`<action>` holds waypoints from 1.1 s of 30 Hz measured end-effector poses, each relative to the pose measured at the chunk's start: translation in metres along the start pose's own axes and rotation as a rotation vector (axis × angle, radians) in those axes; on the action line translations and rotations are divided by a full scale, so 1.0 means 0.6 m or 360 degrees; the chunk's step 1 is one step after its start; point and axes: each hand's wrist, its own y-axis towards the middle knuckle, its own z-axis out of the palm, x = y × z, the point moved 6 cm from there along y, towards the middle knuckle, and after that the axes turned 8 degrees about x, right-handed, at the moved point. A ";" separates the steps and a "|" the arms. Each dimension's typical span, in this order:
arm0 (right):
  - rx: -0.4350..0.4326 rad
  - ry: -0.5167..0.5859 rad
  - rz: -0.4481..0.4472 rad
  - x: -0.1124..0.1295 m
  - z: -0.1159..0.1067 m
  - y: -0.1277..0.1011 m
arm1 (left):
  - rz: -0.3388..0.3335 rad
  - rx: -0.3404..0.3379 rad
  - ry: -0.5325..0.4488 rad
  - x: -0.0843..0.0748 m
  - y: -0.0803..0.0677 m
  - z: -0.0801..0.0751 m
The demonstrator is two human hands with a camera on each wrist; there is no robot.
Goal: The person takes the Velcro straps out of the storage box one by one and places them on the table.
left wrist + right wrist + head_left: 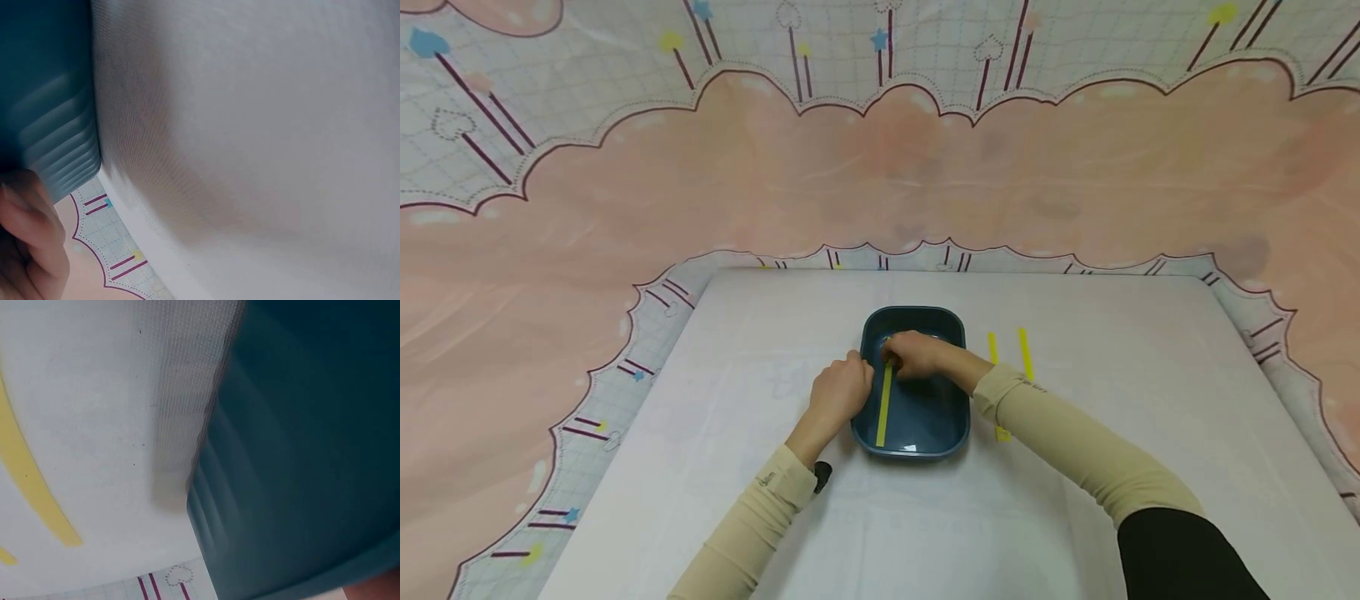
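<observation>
White cloth (pixel 760 500) covers a table set against a pink and grid-patterned backdrop (pixel 625 208). Items, listed from the person outward, with the blue tray as landmark.

1. Blue tray (pixel 925 417): rounded rectangular tub near the middle of the cloth. Its ribbed outer wall shows in both wrist views.
2. Yellow strip (pixel 884 406): one long strip lying lengthwise inside the tray, along its left side, the near end close to the near wall.
3. Left hand (pixel 838 393): rests at the tray's left rim, fingers curled over the edge and gripping it, as far as the head view shows.
4. Right hand (pixel 917 354): reaches into the tray, fingers bent down on the far end of the yellow strip, apparently pinching or pressing it; the exact hold is hidden.
5. Loose strips (pixel 1024 352): two yellow strips on the cloth just right of the tray, with a short yellow end (pixel 1002 433) showing under the right sleeve.

Progress, as judged: one strip is in the tray; at least two remain outside.
</observation>
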 end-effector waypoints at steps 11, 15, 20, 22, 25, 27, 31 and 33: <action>0.0014 -0.0116 -0.0023 0.000 0.011 0.009 | -0.0008 0.0019 -0.0001 -0.002 -0.001 0.000; -0.0004 -0.0161 -0.0029 -0.001 0.015 0.012 | -0.0005 0.0023 0.0002 -0.003 -0.001 0.000; -0.0024 -0.0151 -0.0025 -0.004 0.015 0.012 | 0.0007 -0.0003 0.0018 -0.003 0.000 -0.001; -0.0027 -0.0138 -0.0022 -0.005 0.014 0.010 | 0.0007 0.0002 0.0013 -0.002 0.000 -0.001; -0.0034 -0.0126 -0.0027 -0.004 0.013 0.007 | 0.0005 0.0013 0.0012 -0.002 0.000 -0.001; -0.0038 -0.0124 -0.0034 -0.003 0.012 0.004 | 0.0003 0.0020 0.0012 -0.001 0.000 0.000; -0.0043 -0.0131 -0.0043 -0.003 0.013 0.002 | 0.0001 0.0011 0.0020 -0.001 0.000 0.000; -0.0041 -0.0138 -0.0035 -0.004 0.015 0.003 | -0.0001 0.0007 0.0019 -0.001 -0.001 -0.001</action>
